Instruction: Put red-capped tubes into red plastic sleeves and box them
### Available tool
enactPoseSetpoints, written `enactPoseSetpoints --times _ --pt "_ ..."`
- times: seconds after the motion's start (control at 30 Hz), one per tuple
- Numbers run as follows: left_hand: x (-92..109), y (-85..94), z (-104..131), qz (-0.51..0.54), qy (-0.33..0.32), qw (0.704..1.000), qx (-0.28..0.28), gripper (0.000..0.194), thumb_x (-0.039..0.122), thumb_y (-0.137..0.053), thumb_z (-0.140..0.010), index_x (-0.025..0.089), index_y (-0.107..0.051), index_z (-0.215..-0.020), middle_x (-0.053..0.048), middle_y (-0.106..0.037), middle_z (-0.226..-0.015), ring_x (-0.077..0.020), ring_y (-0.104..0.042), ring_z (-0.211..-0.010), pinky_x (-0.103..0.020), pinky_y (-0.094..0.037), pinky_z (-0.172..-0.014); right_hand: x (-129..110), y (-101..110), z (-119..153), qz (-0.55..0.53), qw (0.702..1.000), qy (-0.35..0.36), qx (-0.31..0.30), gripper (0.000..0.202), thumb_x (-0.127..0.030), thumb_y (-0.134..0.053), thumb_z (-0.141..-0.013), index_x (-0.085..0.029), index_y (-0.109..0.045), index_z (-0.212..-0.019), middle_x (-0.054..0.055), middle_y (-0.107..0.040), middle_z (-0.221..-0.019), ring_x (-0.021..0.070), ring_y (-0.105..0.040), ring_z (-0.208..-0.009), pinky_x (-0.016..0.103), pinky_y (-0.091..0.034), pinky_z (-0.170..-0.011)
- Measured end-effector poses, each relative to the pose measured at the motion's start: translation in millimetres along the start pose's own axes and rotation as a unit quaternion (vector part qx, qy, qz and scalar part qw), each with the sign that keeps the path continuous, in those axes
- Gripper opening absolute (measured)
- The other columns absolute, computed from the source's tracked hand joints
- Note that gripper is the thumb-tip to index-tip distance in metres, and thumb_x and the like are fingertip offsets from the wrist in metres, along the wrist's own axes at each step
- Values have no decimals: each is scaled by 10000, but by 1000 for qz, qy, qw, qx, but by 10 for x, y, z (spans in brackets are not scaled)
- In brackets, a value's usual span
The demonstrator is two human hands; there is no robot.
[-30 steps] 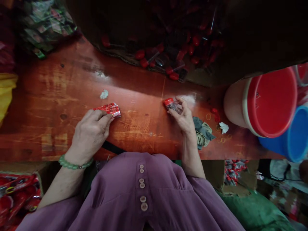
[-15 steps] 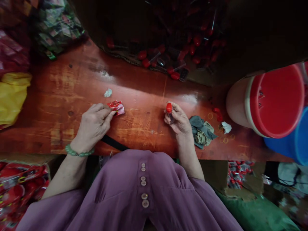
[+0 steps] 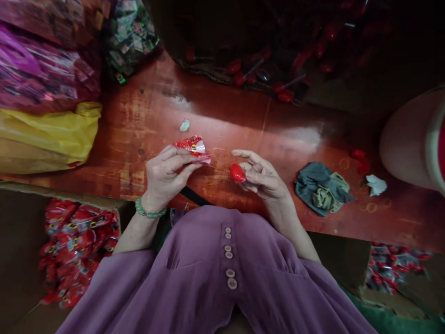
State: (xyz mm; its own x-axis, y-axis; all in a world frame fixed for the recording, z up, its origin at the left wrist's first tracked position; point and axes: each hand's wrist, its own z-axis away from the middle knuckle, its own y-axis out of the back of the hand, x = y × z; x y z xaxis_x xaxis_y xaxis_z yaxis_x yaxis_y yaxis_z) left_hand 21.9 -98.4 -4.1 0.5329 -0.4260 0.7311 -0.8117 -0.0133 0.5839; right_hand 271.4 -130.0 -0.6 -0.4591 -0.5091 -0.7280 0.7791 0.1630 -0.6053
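Between the thumb and fingers of my left hand (image 3: 170, 174) is a small red printed plastic packet (image 3: 192, 145), its pink-and-clear edge facing right. My right hand (image 3: 260, 176) grips a small clear tube with a rounded red cap (image 3: 237, 172); the cap points left toward the packet, and the fingers cover most of the tube. A gap separates cap and packet. Both hands are just above the reddish wooden table (image 3: 222, 125). Several similar red-capped tubes (image 3: 285, 95) lie in the dark open box beyond.
Crumpled grey-green cloth (image 3: 323, 190), rubber bands (image 3: 371, 207) and white scrap (image 3: 376, 185) lie right of my hands, near a pale bucket (image 3: 403, 139). A yellow bag (image 3: 52, 134) is at left. Below the table edge, boxes hold red packets (image 3: 79, 246) and red-capped pieces (image 3: 389, 266).
My view has shifted left. My hands have come closer together. The red cap has tipped from upright to pointing left, and the packet's edge looks more spread apart.
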Motion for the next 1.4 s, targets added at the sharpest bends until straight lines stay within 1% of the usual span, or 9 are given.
enactPoseSetpoints --times 0.13,0.33,0.57,0.73,0.93,1.07,1.2,1.33,1.4 --pt "69 -17 47 29 -75 997 -13 84 263 -755 -842 242 -765 -923 -9 -737 -837 -131 -660 -746 -279 -539 -711 -33 -68 -32 -3 997 -41 -65 534 -301 -761 -818 -218 -539 -1297 -82 -612 -663 16 -319 -394 161 -207 -376" --pt "124 -66 86 51 -138 988 -57 92 187 -703 -875 218 -731 -957 -22 -724 -841 -139 -664 -785 -297 -546 -740 -67 -76 -61 39 991 -91 -93 509 -305 -739 -844 -187 -539 -1297 -110 -553 -604 18 -306 -387 159 -192 -364" --pt "98 -131 119 57 -131 987 -79 69 208 -676 -898 216 -720 -951 -29 -713 -835 -139 -643 -779 -301 -540 -734 -56 -1 -96 63 985 -143 -68 497 -328 -753 -804 -151 -589 -1238 -104 -545 -579 19 -329 -389 165 -147 -351" --pt "63 -198 161 70 -163 981 -74 147 163 -712 -861 175 -703 -1008 -54 -712 -840 -150 -644 -789 -303 -550 -733 -23 30 -144 120 977 -172 -37 393 -352 -738 -800 -132 -647 -1113 -84 -568 -564 25 -345 -384 167 -159 -349" --pt "17 -246 200 49 -163 982 -78 339 218 -671 -901 205 -649 -1239 -104 -754 -1088 -206 -700 -990 -370 -572 -871 -14 7 -142 153 976 -153 -10 286 -322 -725 -816 -147 -663 -1033 -85 -554 -545 29 -388 -417 158 -229 -388" --pt "-19 -297 226 66 -171 979 -93 408 194 -706 -868 210 -638 -1270 -93 -765 -1085 -217 -702 -1014 -371 -549 -865 9 -35 -148 158 978 -136 8 275 -337 -736 -831 -151 -655 -1018 -96 -526 -554 21 -357 -424 161 -228 -405" --pt "-64 -374 225 78 -162 978 -102 331 198 -685 -880 259 -669 -1205 -64 -769 -1105 -206 -706 -1001 -372 -525 -856 48 -106 -162 151 983 -90 48 303 -370 -769 -822 -164 -636 -1000 -58 -598 -684 37 -481 -552 157 -340 -485" --pt "-80 -375 144 58 -125 982 -133 175 278 -658 -907 289 -721 -1069 -40 -774 -1104 -230 -700 -1051 -437 -512 -928 81 -165 -166 142 986 -75 45 312 -414 -729 -864 -190 -611 -1046 -78 -563 -685 23 -381 -468 162 -308 -425" --pt "-60 -335 100 47 -103 983 -141 171 337 -671 -902 300 -725 -1060 -37 -768 -1118 -263 -675 -1131 -502 -477 -1016 94 -197 -162 148 986 -50 54 320 -429 -718 -872 -200 -607 -1066 -59 -598 -762 26 -409 -490 160 -339 -431"
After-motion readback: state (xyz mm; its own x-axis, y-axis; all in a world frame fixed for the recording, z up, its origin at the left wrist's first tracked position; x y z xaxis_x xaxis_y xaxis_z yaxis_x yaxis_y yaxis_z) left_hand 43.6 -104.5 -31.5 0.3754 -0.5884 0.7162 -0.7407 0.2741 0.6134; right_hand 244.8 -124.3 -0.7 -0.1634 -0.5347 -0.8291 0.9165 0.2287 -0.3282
